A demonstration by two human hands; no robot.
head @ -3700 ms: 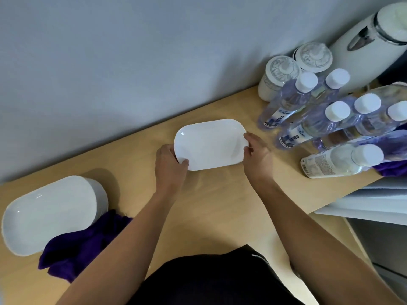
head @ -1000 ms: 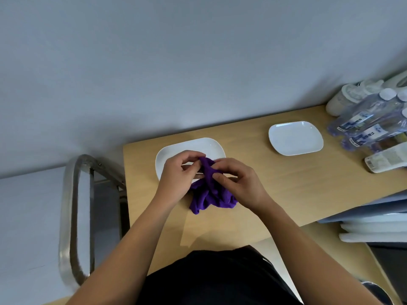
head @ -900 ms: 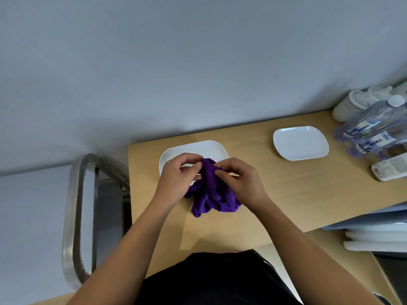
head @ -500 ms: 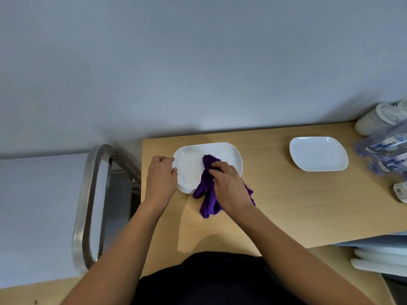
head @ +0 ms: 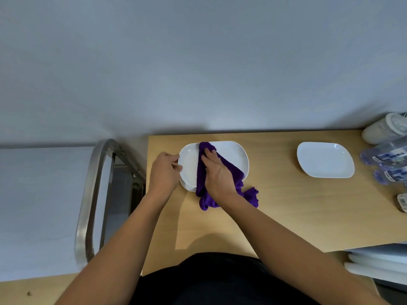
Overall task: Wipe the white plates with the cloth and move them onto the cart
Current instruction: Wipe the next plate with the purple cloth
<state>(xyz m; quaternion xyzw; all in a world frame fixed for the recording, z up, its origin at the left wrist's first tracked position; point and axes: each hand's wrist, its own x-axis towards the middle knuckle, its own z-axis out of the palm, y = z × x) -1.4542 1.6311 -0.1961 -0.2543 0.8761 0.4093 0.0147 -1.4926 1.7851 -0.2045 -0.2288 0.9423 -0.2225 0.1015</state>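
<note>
On the light wooden surface (head: 275,216), the right hand (head: 218,172) lies flat with fingers spread, pressing a crumpled purple cloth (head: 211,179) onto the top of a stack of white oval plates (head: 231,155), while the left hand (head: 164,172) pinches that stack's left rim. A second white rounded plate (head: 325,159) sits well apart to the right, near clear plastic water bottles (head: 387,159) and a white lidded jar (head: 385,128). A curved steel cart handle (head: 90,194) stands just beside the surface's left edge.

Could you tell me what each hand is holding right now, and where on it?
The left hand grips the top plate of the stack by its left rim. The right hand presses the purple cloth flat against that plate.
</note>
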